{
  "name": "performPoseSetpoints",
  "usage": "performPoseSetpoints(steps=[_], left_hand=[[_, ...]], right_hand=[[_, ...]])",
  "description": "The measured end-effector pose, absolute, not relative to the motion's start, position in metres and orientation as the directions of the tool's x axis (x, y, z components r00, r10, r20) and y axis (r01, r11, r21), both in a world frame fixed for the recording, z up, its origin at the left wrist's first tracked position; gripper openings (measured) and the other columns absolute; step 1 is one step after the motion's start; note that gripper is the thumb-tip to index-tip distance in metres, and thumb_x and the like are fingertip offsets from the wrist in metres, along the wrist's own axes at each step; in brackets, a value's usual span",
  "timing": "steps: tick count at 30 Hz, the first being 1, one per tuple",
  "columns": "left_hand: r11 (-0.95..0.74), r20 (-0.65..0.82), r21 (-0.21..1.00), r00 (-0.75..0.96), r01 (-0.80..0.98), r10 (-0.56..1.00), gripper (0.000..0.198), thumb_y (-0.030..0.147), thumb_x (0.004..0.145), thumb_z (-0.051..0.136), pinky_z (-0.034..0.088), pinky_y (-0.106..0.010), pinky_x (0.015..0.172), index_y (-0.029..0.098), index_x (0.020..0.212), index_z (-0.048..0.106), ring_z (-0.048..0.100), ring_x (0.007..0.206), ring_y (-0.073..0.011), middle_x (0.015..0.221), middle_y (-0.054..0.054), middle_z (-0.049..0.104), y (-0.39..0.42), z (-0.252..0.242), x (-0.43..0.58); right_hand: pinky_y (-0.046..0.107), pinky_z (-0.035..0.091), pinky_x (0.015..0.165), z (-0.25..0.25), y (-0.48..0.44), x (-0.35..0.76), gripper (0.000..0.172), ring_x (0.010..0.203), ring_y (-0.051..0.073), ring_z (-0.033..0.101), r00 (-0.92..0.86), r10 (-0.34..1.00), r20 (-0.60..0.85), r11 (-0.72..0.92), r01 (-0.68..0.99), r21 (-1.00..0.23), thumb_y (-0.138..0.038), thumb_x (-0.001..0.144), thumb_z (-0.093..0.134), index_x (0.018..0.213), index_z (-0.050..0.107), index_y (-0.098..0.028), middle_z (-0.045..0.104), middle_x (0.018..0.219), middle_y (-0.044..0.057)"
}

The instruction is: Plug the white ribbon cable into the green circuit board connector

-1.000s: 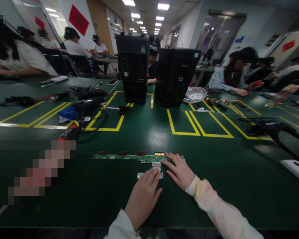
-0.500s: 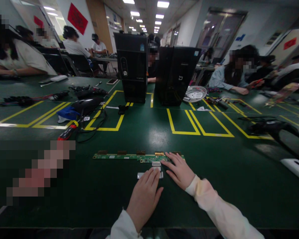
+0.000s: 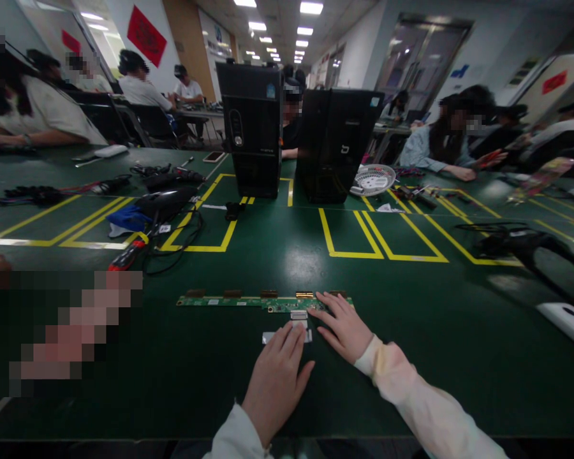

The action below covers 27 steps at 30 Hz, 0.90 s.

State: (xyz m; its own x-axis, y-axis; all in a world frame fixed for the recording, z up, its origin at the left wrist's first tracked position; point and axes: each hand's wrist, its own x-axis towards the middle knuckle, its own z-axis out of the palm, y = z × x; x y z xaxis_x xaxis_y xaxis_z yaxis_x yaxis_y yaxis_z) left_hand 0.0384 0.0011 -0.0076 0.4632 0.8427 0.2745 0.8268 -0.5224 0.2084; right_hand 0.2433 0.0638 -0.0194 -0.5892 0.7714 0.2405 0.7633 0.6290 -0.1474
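A long, narrow green circuit board point(image 3: 229, 302) with brown film tabs along its far edge lies flat in front of me. My left hand point(image 3: 273, 379) rests with fingers stretched out and side by side, the tips on a white flat ribbon cable point(image 3: 268, 337). That cable reaches up to a connector point(image 3: 298, 315) at the board's near edge. Over the board's right end my right hand point(image 3: 347, 328) is spread, its fingertips touching the board; nothing is gripped. The fingers hide parts of the cable and board.
Two black computer towers point(image 3: 251, 127) stand ahead. Cables point(image 3: 33, 193) and a red-and-black handled tool point(image 3: 128, 255) lie to the left. A white basket point(image 3: 373, 180) sits behind the right-hand tape marks; a white object point(image 3: 565, 325) is far right. Other people sit around.
Another hand has come in at the left edge. The view has shifted very slightly; my two hands keep nearly the same pose on the cable and board.
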Motion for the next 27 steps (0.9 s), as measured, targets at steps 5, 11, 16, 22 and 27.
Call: performPoseSetpoints(steps=[5,11,16,22,27], left_hand=[[-0.532,0.284,0.221,0.468,0.817,0.837,0.045,0.034,0.090,0.049,0.049,-0.044,0.097,0.011,0.128,0.049,0.051,0.122,-0.0276,0.130,-0.013,0.058,0.0014,-0.0090,0.0369],[-0.529,0.295,0.237,0.458,0.815,0.838,0.045,0.035,0.090,0.049,0.050,-0.045,0.096,0.011,0.128,0.049,0.052,0.121,-0.0277,0.129,-0.014,0.058,0.0022,-0.0074,0.0382],[-0.513,0.306,0.230,0.439,0.827,0.845,0.043,0.034,0.090,0.049,0.050,-0.043,0.096,0.011,0.127,0.050,0.053,0.120,-0.0267,0.128,-0.013,0.060,0.0005,-0.0067,0.0384],[-0.509,0.306,0.212,0.438,0.834,0.845,0.040,0.032,0.091,0.048,0.051,-0.042,0.095,0.012,0.125,0.053,0.056,0.117,-0.0261,0.125,-0.013,0.062,0.0006,-0.0035,0.0362],[-0.527,0.301,0.171,0.465,0.832,0.832,0.042,0.030,0.090,0.048,0.049,-0.042,0.098,0.009,0.126,0.051,0.053,0.122,-0.0262,0.129,-0.014,0.059,0.0015,-0.0029,0.0406]], right_hand=[[0.053,0.031,0.108,-0.0190,0.0636,0.2426,0.038,0.133,0.027,0.033,-0.587,0.775,0.234,0.626,0.764,-0.156,-0.026,0.091,0.047,0.128,0.054,-0.023,0.040,0.143,0.013],[0.052,0.031,0.108,-0.0200,0.0636,0.2422,0.038,0.134,0.026,0.033,-0.583,0.776,0.242,0.624,0.767,-0.152,-0.026,0.091,0.047,0.128,0.054,-0.024,0.040,0.143,0.012],[0.054,0.032,0.107,-0.0192,0.0649,0.2431,0.039,0.133,0.028,0.034,-0.595,0.769,0.233,0.633,0.758,-0.157,-0.027,0.091,0.047,0.129,0.054,-0.023,0.040,0.142,0.013],[0.054,0.032,0.107,-0.0189,0.0644,0.2425,0.039,0.133,0.028,0.034,-0.588,0.775,0.232,0.627,0.762,-0.163,-0.027,0.091,0.046,0.129,0.054,-0.024,0.040,0.143,0.013],[0.053,0.031,0.107,-0.0198,0.0645,0.2424,0.039,0.133,0.028,0.034,-0.581,0.780,0.231,0.620,0.767,-0.167,-0.027,0.090,0.047,0.129,0.054,-0.024,0.040,0.143,0.012]])
